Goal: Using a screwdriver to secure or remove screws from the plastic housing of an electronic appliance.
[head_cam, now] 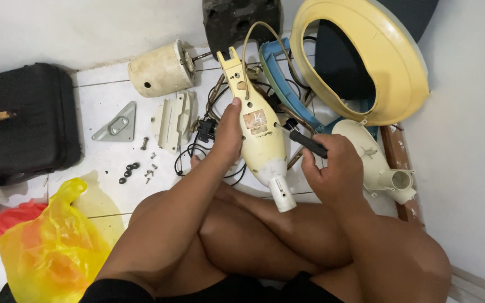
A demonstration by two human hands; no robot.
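Note:
I sit cross-legged on a white tiled floor. My left hand (227, 134) grips the side of a cream plastic fan neck housing (260, 140), which stands tilted over my legs with its round stem end down. Wires run out of the housing's forked top. My right hand (332, 171) is closed around the black handle of a screwdriver (307, 141), whose tip points at the housing's right side.
A cream motor cylinder (161, 69), a grey bracket (117, 124), a cream plate (174, 120) and loose screws (141, 167) lie ahead. A black case (21, 120) sits left, a yellow plastic bag (49, 247) near left. A yellow ring (366, 56) and cream base part (377, 163) sit right.

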